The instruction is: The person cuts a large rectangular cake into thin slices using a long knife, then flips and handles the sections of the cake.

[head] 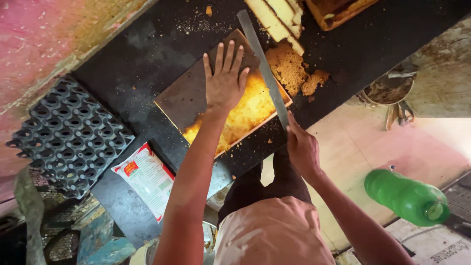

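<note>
My left hand (224, 78) lies flat, fingers spread, on top of a large rectangular sponge cake slab (189, 95) with a dark brown crust and a yellow patch where the crust has come off. My right hand (300, 147) grips the near end of a long flat metal blade (262, 64), which lies along the slab's right edge. A cut-off piece of cake (287, 66) and crumbs sit just right of the blade. All this rests on a black counter (142, 44).
Sliced cake pieces (277, 17) and another cake (338, 10) lie at the counter's far end. A black egg tray (68, 135) and a white-and-red packet (147, 179) sit at the left. A green plastic bottle (405, 196) and a metal pot (387, 91) are on the floor at right.
</note>
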